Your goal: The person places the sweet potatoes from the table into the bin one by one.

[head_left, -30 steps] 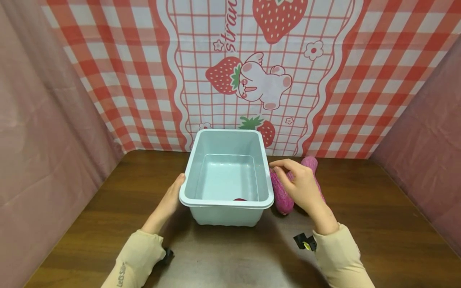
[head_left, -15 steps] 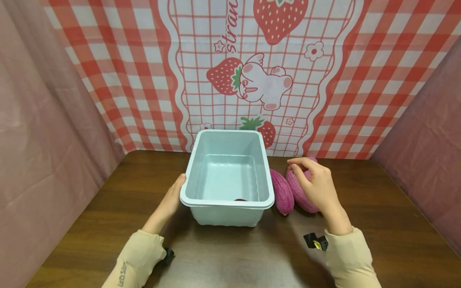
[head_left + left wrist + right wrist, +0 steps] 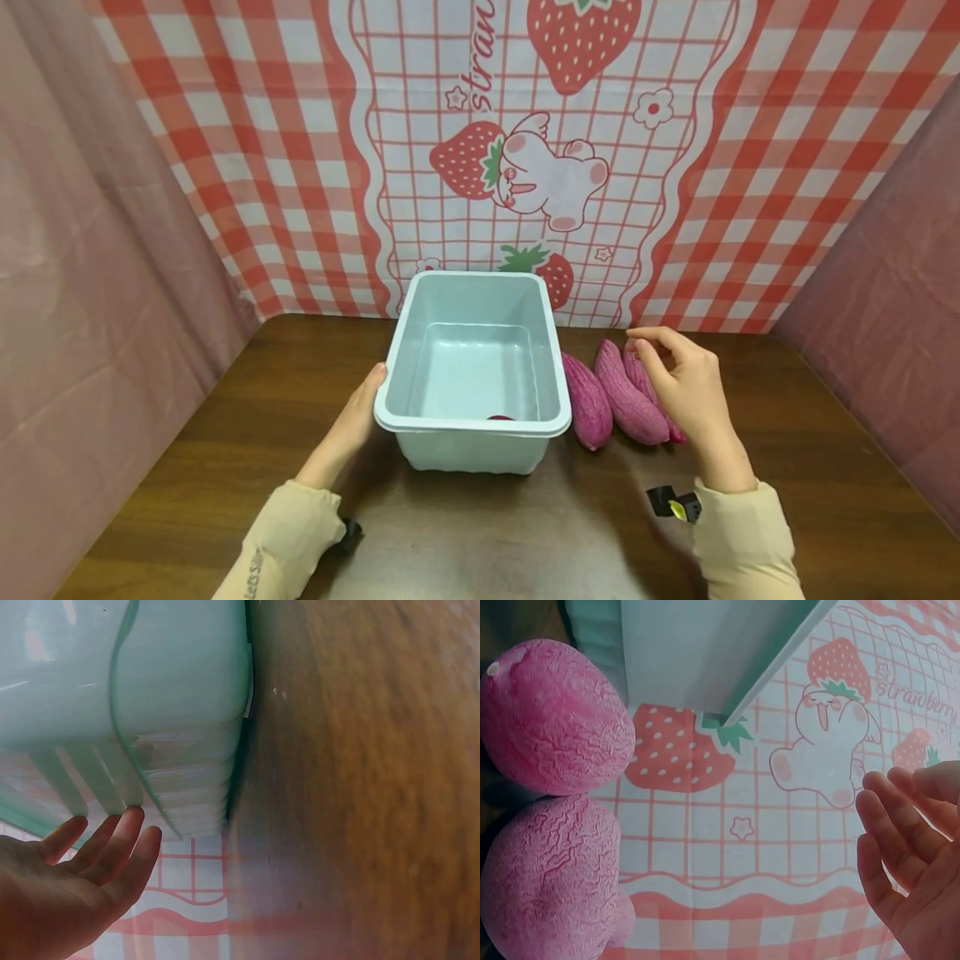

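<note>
A pale blue-green plastic bin (image 3: pixel 480 425) stands mid-table. My left hand (image 3: pixel 358 408) touches its left wall with outstretched fingers; in the left wrist view the fingertips (image 3: pixel 133 817) meet the side. Three pink-purple sweet potatoes lie close together right of the bin: one beside its wall (image 3: pixel 588 404), a middle sweet potato (image 3: pixel 630 398) and a far-right sweet potato (image 3: pixel 636 371), partly covered by my right hand (image 3: pixel 686 383). That hand hovers above it, fingers loosely bent and holding nothing. In the right wrist view, two wrinkled sweet potatoes (image 3: pixel 555 720) show at left, apart from the hand.
Inside the bin, a small dark red patch (image 3: pixel 501 417) shows over the near rim; the rest is hidden. A strawberry-print checked cloth (image 3: pixel 300 167) hangs behind the brown wooden table (image 3: pixel 480 533). Pink curtains (image 3: pixel 97 250) flank both sides.
My right hand has moved right, from over the sweet potato beside the bin to the far-right one, uncovering the other two. The left hand and the bin have stayed in place.
</note>
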Available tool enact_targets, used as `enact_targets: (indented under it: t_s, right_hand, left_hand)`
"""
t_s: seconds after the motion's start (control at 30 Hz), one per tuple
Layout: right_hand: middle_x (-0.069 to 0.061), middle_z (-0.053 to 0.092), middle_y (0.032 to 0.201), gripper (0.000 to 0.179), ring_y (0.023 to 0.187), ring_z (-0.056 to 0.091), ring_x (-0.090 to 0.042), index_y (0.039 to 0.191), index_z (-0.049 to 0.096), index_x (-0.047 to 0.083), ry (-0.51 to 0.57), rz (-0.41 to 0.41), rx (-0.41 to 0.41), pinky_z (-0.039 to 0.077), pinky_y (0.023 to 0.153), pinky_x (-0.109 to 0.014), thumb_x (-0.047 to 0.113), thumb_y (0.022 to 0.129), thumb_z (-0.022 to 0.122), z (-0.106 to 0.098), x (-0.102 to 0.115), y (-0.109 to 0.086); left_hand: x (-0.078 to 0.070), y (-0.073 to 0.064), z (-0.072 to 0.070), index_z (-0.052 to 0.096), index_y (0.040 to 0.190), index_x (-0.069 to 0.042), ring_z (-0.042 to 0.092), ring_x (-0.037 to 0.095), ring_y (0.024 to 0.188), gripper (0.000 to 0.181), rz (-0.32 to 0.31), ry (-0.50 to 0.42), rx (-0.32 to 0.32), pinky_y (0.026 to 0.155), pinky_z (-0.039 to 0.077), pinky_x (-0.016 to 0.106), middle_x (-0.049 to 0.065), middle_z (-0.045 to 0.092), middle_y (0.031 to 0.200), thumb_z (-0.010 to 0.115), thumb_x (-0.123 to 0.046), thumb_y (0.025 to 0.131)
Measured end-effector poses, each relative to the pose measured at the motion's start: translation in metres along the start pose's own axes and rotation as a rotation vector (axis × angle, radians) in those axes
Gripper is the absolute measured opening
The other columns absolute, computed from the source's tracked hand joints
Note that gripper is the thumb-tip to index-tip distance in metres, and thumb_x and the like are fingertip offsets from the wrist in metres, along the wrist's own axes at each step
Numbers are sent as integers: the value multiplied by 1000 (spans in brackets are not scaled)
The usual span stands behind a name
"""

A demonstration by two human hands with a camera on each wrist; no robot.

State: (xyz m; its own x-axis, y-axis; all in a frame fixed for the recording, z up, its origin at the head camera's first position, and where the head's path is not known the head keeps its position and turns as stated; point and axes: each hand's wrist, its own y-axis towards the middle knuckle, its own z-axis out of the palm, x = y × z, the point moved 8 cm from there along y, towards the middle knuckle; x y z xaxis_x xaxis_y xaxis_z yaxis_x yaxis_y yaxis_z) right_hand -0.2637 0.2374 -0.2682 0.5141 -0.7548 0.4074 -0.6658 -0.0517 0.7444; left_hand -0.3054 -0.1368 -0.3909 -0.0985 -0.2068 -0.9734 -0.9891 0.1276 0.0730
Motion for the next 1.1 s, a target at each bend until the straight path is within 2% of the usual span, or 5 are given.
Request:
enact_targets:
  t_s: [0.37, 0.6, 1.1]
  right_hand:
    - [-3, 67, 79, 16, 66, 47, 8, 96, 69, 11, -30, 112, -6, 34, 52, -12, 15, 89, 55, -11, -18, -4]
    - [-7, 67, 81, 16, 70, 44, 14, 97, 68, 7, -68, 97, -5, 34, 59, -9, 13, 89, 56, -15, -27, -4]
    - [-9, 67, 81, 17, 66, 42, 12, 97, 68, 7, -99, 183, 23, 33, 57, -13, 16, 88, 57, -13, -52, -11]
  left_hand:
    - [0, 0, 0, 37, 134, 2, 36, 25, 120, 59, 4, -3, -1, 105, 22, 40, 22, 44, 130, 20, -41, 98]
    - [0, 0, 1, 36, 135, 2, 34, 25, 122, 59, 0, -1, 1, 106, 20, 41, 22, 42, 132, 19, -41, 97]
    - [0, 0, 1, 36, 135, 1, 35, 25, 121, 59, -1, 1, 2, 106, 21, 41, 22, 42, 132, 19, -41, 98]
